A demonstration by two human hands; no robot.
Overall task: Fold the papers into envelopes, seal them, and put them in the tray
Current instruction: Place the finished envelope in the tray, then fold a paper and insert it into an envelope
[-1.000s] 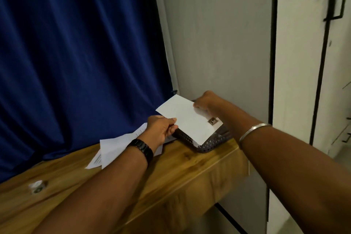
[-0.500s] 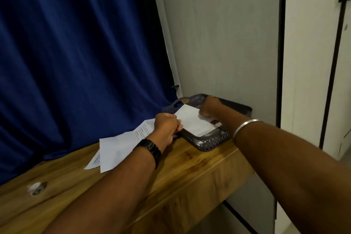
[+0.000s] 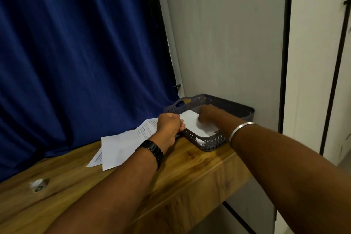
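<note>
A white folded envelope lies low inside the dark grey perforated tray at the right end of the wooden table. My left hand, with a black watch on the wrist, pinches the envelope's near left edge at the tray's rim. My right hand, a metal bangle on its wrist, reaches into the tray and holds the envelope's far side; its fingers are hidden. Loose printed papers lie on the table to the left of the tray, partly under my left forearm.
The wooden table ends just right of the tray, against a grey cabinet panel. A dark blue curtain hangs behind the table. A small roll of tape sits near the table's left part.
Both hands have lowered the envelope from above the tray's rim down into the tray. The view has shifted a little so more of the tray shows.
</note>
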